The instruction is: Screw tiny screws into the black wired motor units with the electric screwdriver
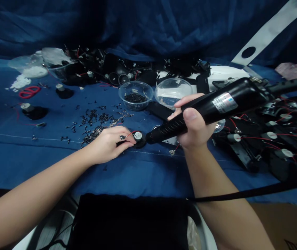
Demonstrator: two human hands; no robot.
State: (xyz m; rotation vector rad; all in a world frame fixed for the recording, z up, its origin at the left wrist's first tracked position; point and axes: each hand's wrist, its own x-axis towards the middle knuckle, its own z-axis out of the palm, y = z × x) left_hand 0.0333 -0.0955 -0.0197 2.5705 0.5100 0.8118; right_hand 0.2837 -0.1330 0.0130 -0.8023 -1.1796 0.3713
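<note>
Small round black component (138, 139) with red wire (131, 133) lies on blue cloth (33, 163). Left hand (108, 145): narrow grip at the component, fingertips pinching a tiny metal piece (122, 137), hard to make out. Right hand (197, 126): wide grip around a corded black power tool (216, 107), its nose just beside the component, tip hard to see.

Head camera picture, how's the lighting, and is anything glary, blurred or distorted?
In the head view, the left hand and right hand are evenly lit; glare shows on the clear plastic bowl and black handheld tool; the dark blue cloth falls into deep shadow; wide-angle distortion stretches the edges; the wired parts look slightly soft.
</note>
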